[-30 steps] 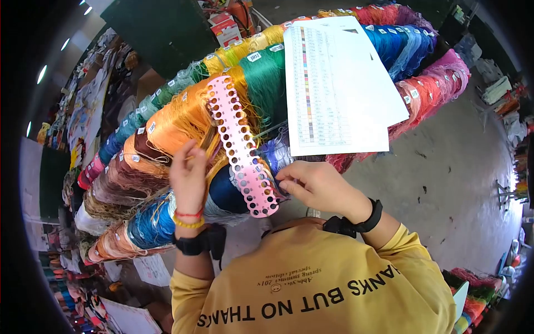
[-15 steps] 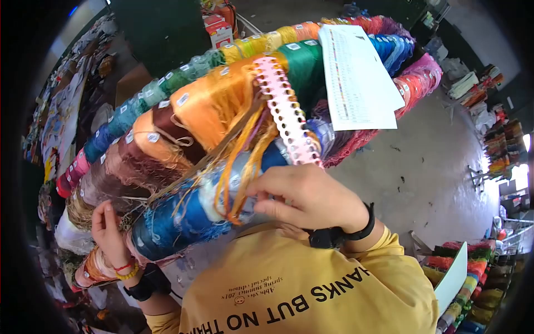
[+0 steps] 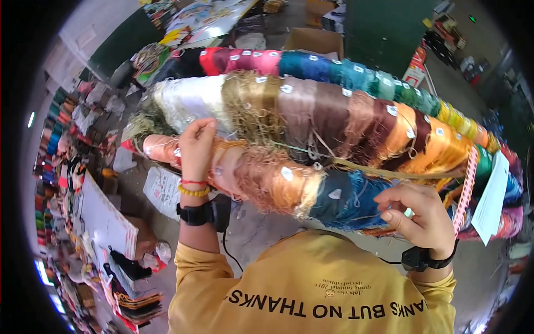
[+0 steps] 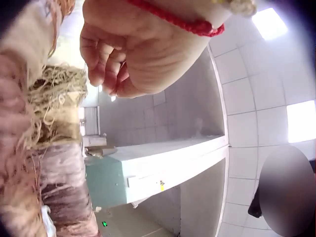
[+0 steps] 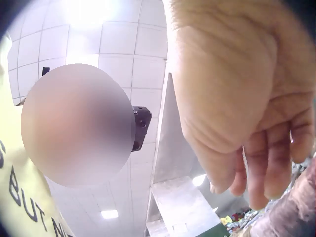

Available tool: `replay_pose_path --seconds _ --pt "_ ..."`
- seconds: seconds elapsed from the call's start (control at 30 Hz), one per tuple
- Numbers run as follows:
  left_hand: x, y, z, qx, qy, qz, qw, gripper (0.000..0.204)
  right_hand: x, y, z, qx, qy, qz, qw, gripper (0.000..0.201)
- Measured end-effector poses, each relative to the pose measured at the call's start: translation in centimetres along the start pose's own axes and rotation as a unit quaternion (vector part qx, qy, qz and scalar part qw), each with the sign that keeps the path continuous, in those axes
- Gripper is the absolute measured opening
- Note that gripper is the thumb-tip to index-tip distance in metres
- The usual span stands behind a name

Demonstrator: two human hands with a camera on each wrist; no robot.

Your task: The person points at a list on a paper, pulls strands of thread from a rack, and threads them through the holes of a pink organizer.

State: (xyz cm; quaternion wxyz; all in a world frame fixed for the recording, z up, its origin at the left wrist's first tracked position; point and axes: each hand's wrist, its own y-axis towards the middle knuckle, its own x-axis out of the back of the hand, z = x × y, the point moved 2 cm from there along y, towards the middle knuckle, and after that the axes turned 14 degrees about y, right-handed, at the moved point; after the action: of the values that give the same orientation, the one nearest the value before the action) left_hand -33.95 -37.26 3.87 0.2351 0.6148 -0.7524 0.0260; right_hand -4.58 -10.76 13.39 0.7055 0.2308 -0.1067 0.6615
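Hanks of coloured thread hang side by side in long rows, many with small white labels. Over the near row's left part, my left hand [image 3: 197, 147] is raised by the peach thread [image 3: 164, 150], below the white thread [image 3: 194, 103]. Its fingers are loosely bent, with nothing seen in them in the left wrist view. My right hand [image 3: 420, 217] is beside the blue thread [image 3: 353, 200], fingers relaxed and thumb apart, holding nothing. A pink card with punched holes [image 3: 465, 189] lies across the rows to its right, next to a white printed sheet [image 3: 493, 195].
A far row runs from pink thread [image 3: 258, 60] through teal to yellow. Behind it stand an open cardboard box [image 3: 314, 42] and a dark green cabinet [image 3: 384, 50]. On the left, a white board [image 3: 105, 217] stands among heaped goods; a paper sheet [image 3: 161, 192] lies below the near row.
The view has swung left along the rows, so the pink card and sheet now appear far right. My left hand has gone from the card to the peach end; my right hand is by the blue thread.
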Motion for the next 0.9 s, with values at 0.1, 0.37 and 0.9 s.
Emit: replay_pose_path --seconds 0.1,0.37,0.9 --pt "-1.2 2.1 0.3 -0.078 0.056 0.021 0.995 0.014 -1.3 4.3 0.5 0.029 0.012 0.052 0.998 0.017" --pt "-7.5 6.7 -0.9 -0.142 0.318 0.067 0.935 0.017 -6.3 11.0 -0.9 0.067 0.019 0.125 0.990 0.013" --pt "-7.2 6.7 -0.3 -0.124 0.326 0.041 0.936 0.019 -9.1 14.6 -2.2 0.056 -0.002 0.160 0.985 0.017"
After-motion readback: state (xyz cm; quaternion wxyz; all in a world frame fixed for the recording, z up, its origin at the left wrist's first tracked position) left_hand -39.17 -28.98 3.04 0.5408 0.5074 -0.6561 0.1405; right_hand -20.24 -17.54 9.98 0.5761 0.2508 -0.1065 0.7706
